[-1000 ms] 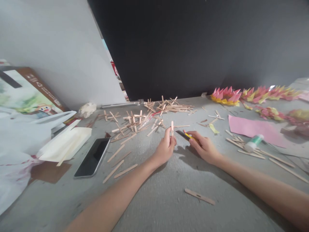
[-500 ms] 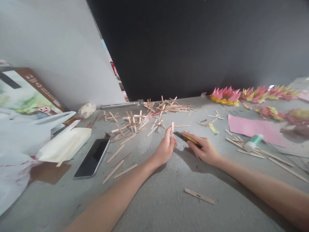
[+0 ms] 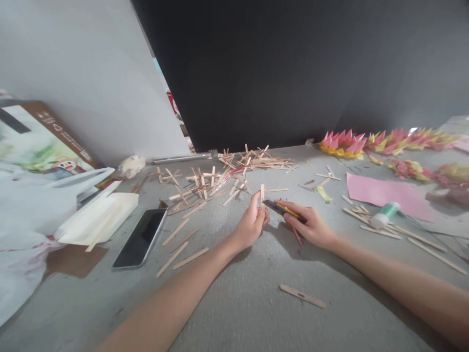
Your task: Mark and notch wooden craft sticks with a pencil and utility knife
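Note:
Pinched upright in my left hand is a wooden craft stick, its top end showing above my fingers. My right hand is wrapped round a black and yellow utility knife, whose front end points left and meets the stick near my left fingers. Whether the blade is cutting into the wood is too small to tell. A thin reddish-brown strip lies under my right hand. Closer to me, a single craft stick with a dark slot in its middle rests on the grey surface.
Beyond my hands spreads a pile of craft sticks, some joined in crosses. A phone, a paper tray and a plastic bag are at left. On the right are a glue stick, pink paper and folded-paper flowers.
My hands stay almost in place. The right hand and knife have shifted very slightly, and more of the reddish-brown strip beneath shows.

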